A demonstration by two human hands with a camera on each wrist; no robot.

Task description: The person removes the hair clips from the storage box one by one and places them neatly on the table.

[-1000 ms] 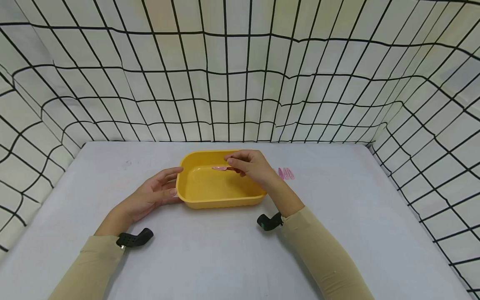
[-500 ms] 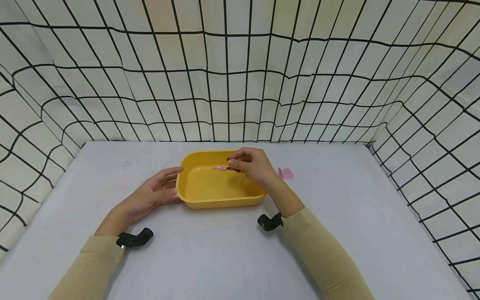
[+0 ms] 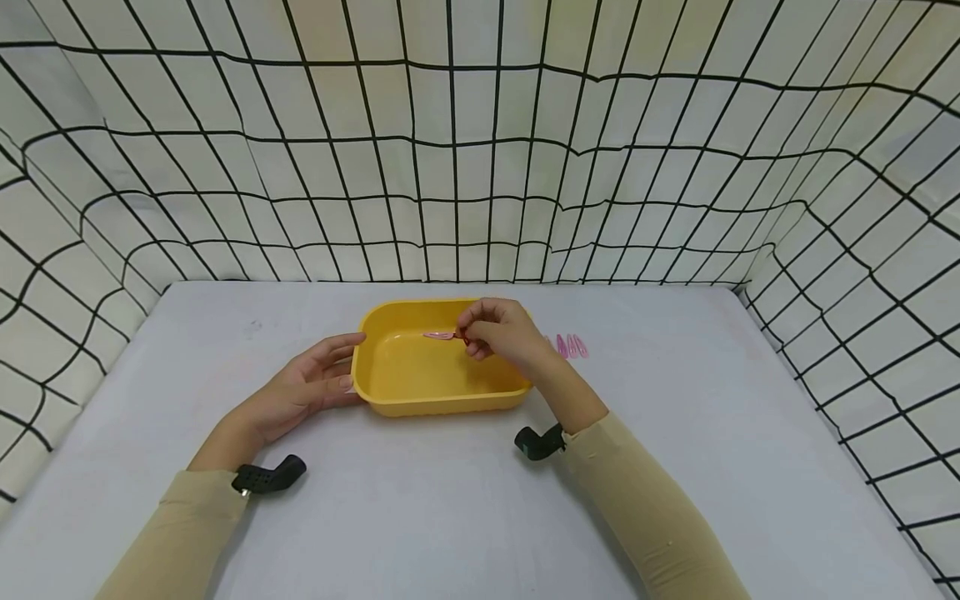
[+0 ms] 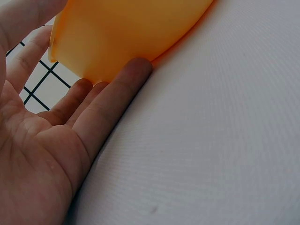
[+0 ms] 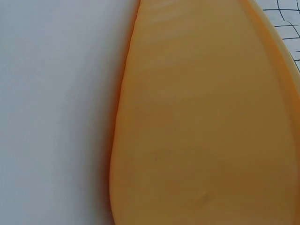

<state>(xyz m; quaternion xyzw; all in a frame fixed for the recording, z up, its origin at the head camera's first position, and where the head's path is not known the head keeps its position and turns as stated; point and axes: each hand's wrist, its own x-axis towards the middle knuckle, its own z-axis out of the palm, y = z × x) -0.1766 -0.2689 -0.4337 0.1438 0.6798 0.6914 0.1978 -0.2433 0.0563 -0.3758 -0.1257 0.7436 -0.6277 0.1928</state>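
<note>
Black grid bounds the white table at left, back and right. Left hand lies with fingers extended, unclenched, against the left end of a yellow plastic basin; over its interior the right hand pinches a slim pink hair clip. More pink hair clips lie side by side right of the basin, the nearest partly hidden by the right hand.

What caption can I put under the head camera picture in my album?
Right hand pinching a pink hair clip over a yellow tray, left hand touching the tray's side.
</note>
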